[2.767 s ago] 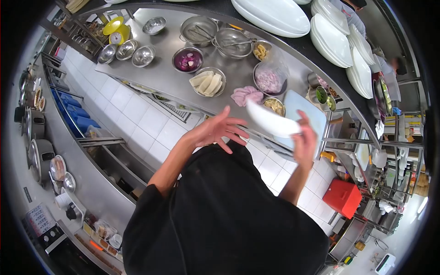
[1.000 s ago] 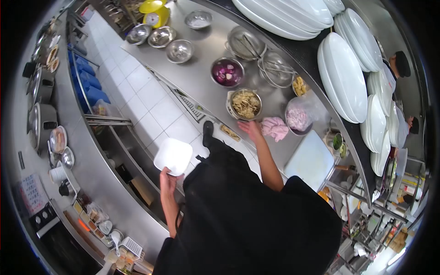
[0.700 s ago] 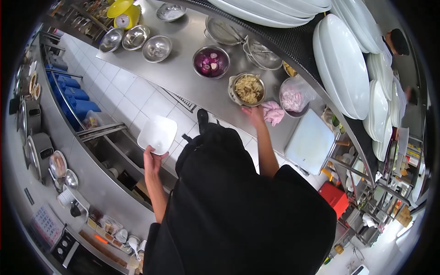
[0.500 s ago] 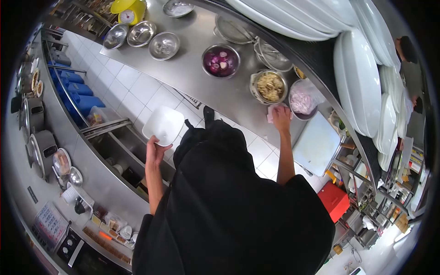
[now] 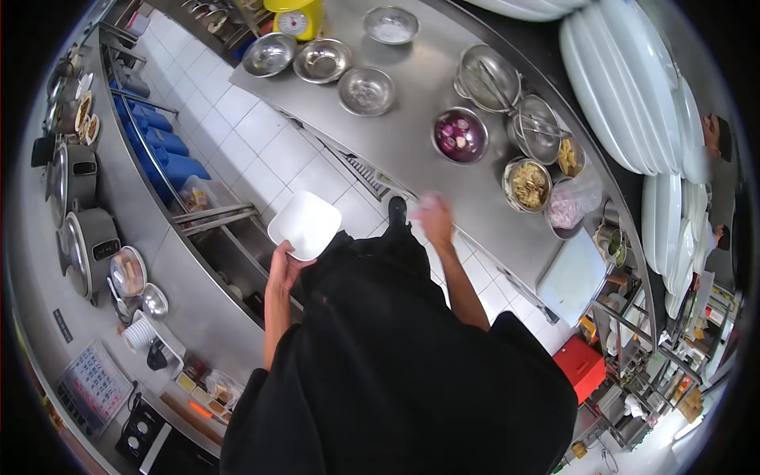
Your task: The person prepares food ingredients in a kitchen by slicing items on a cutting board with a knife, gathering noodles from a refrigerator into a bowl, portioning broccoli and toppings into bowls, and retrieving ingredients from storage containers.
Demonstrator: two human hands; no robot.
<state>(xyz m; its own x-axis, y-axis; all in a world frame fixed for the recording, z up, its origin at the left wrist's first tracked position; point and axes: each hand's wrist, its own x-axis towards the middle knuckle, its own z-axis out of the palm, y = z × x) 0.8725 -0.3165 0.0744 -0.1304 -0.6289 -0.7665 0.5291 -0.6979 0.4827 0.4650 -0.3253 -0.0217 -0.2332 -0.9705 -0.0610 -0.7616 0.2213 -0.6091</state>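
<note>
At the edge of the steel counter (image 5: 483,210), both hands are occupied. White bowl (image 5: 305,225) is off to the left over the tiled floor (image 5: 265,131), its near rim pinched by the left hand (image 5: 283,269). Pink cloth (image 5: 428,207), motion-blurred, is off the counter, apparently bunched in the right hand (image 5: 438,226).

We record a yellow scale (image 5: 307,19) by the left end of the table (image 5: 412,119), with three metal bowls (image 5: 323,61) near it. We observe purple pieces (image 5: 454,131) in another bowl (image 5: 480,157), a pale cutting board (image 5: 571,277) at the right end, and white plates (image 5: 621,87) stacked beyond the far edge.
</note>
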